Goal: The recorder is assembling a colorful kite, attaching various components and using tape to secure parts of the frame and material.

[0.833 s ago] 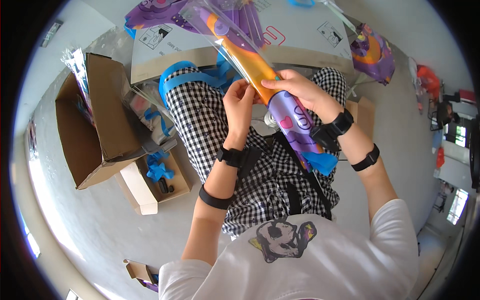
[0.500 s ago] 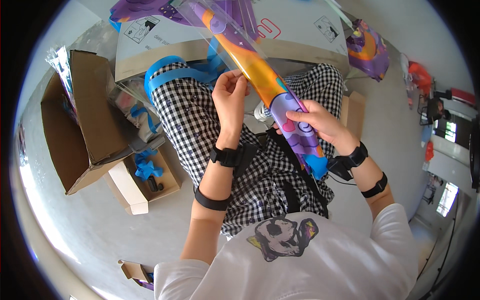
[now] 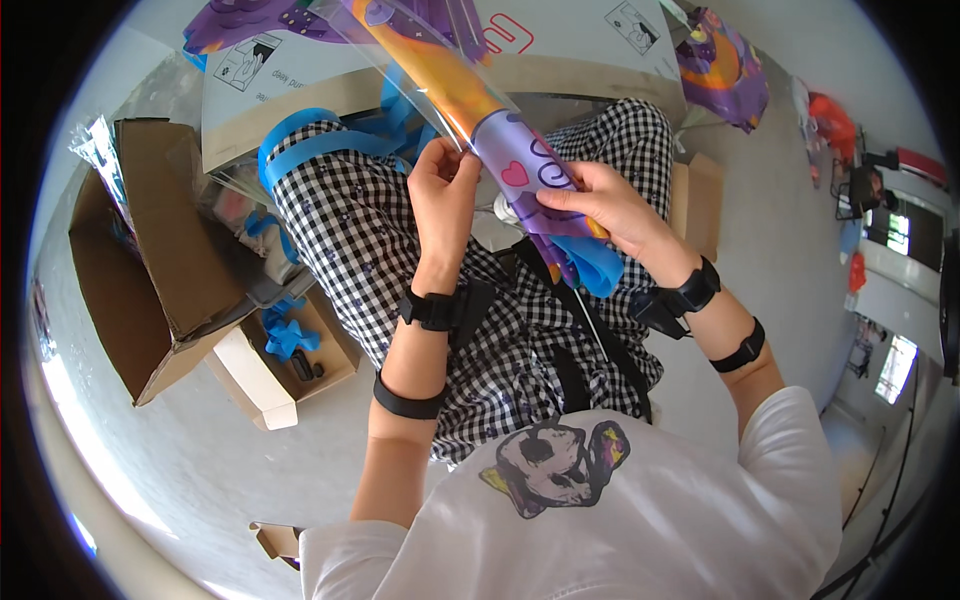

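A roll of shiny purple and orange printed material (image 3: 505, 150) slants over my lap, its upper part inside a clear plastic sleeve (image 3: 428, 112). My left hand (image 3: 440, 205) pinches the sleeve's edge beside the roll. Around the roll's lower part, my right hand (image 3: 625, 212) is closed, thumb on top and fingers mostly hidden beneath. Blue ribbon (image 3: 594, 264) sticks out of the lower end, and a thin pale stick (image 3: 592, 325) points down from there.
Ahead stands a white-topped table (image 3: 570, 75) bearing more purple printed material (image 3: 285, 25). Blue ribbon (image 3: 325, 155) drapes over my left knee. At left are a large cardboard box (image 3: 175, 220) and a smaller box (image 3: 255, 375) holding blue ribbon. A purple-orange bundle (image 3: 725, 70) hangs at the table's right.
My right hand and the roll have moved up and left, so the roll sits further along inside the sleeve. My left hand keeps its pinch. The whole view has shifted slightly.
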Demonstrator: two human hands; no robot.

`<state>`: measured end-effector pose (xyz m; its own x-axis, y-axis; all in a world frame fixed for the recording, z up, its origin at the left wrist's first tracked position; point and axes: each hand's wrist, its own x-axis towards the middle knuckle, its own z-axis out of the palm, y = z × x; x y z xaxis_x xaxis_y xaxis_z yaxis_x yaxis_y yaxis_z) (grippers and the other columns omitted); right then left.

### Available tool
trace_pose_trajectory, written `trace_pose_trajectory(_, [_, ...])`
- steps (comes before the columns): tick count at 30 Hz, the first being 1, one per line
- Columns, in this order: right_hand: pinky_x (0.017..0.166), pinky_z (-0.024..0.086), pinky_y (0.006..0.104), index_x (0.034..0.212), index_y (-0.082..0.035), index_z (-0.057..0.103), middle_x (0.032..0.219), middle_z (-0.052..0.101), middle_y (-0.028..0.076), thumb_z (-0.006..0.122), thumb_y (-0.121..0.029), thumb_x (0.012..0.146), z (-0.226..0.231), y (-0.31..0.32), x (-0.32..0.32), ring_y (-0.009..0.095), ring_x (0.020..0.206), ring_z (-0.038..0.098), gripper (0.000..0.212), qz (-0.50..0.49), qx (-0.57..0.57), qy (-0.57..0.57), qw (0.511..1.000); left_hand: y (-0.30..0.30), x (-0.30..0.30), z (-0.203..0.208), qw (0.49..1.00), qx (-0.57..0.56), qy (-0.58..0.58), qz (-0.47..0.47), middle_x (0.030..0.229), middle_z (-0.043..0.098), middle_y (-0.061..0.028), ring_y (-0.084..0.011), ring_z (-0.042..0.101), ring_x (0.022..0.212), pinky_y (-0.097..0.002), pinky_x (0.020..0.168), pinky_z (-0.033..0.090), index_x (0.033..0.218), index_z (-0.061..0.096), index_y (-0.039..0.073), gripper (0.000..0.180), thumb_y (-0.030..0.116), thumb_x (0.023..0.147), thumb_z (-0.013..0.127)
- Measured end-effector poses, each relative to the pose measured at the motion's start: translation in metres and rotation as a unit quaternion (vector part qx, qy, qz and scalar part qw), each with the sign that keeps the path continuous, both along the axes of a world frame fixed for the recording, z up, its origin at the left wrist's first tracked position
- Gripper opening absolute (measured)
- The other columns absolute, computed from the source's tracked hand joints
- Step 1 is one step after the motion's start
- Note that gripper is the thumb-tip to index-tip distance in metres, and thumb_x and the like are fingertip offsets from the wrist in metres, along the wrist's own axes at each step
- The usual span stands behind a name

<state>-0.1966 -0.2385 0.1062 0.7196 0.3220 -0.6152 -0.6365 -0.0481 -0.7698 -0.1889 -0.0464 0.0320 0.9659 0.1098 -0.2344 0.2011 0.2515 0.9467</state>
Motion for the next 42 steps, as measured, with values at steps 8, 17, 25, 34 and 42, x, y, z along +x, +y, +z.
trace_pose_trajectory(8, [0.069, 0.057, 0.026, 0.103, 0.006, 0.066, 0.093, 0.07, 0.008, 0.068, -0.02, 0.093, -0.015, 0.004, 0.012, 0.011, 0.078, 0.067, 0.027, -0.05, -0.041, -0.014, 0.998, -0.003, -0.005, 0.009, 0.997, -0.054, 0.025, -0.056, 0.082, 0.064, -0.0007, -0.0066, 0.059, 0.074, -0.0213, 0.067, 0.048, 0.101, 0.06, -0.003, 0.012, 0.005, 0.092, 0.063])
trace_pose_trajectory(17, [0.072, 0.057, 0.0258, 0.112, 0.008, 0.065, 0.099, 0.071, 0.014, 0.078, -0.024, 0.085, 0.009, -0.009, -0.006, 0.015, 0.081, 0.07, 0.044, -0.019, -0.053, 0.068, 0.996, -0.003, -0.001, 0.005, 0.999, -0.034, -0.003, -0.035, 0.085, 0.067, -0.001, -0.0057, 0.06, 0.075, -0.0198, 0.068, 0.048, 0.095, 0.063, -0.002, 0.009, 0.005, 0.091, 0.065])
trace_pose_trajectory(25, [0.07, 0.057, 0.0255, 0.109, 0.007, 0.066, 0.094, 0.072, 0.012, 0.077, -0.02, 0.085, 0.011, 0.002, 0.0, 0.015, 0.078, 0.069, 0.038, -0.036, -0.069, -0.029, 0.997, -0.001, -0.005, 0.008, 0.998, -0.01, -0.035, -0.042, 0.077, 0.065, 0.0013, -0.0038, 0.057, 0.069, -0.0184, 0.064, 0.046, 0.088, 0.063, -0.002, 0.008, 0.005, 0.091, 0.067])
trace_pose_trajectory(34, [0.059, 0.057, 0.029, 0.113, 0.004, 0.061, 0.091, 0.07, 0.01, 0.068, -0.009, 0.091, 0.069, 0.005, 0.013, 0.017, 0.065, 0.068, 0.027, -0.101, 0.069, -0.076, 0.99, -0.003, 0.026, 0.103, 0.945, 0.224, -0.238, -0.009, 0.077, 0.061, -0.0088, -0.0187, 0.063, 0.068, -0.0291, 0.061, 0.049, 0.085, 0.062, -0.002, 0.007, -0.004, 0.081, 0.067])
trace_pose_trajectory(42, [0.055, 0.058, 0.0304, 0.112, 0.004, 0.06, 0.091, 0.07, 0.011, 0.068, -0.009, 0.091, 0.056, -0.018, 0.008, 0.018, 0.067, 0.069, 0.026, -0.11, 0.063, -0.091, 0.988, -0.019, 0.03, 0.089, 0.971, 0.153, -0.169, -0.071, 0.077, 0.065, -0.0103, -0.019, 0.064, 0.067, -0.0306, 0.062, 0.049, 0.087, 0.062, -0.002, 0.007, 0.001, 0.083, 0.067])
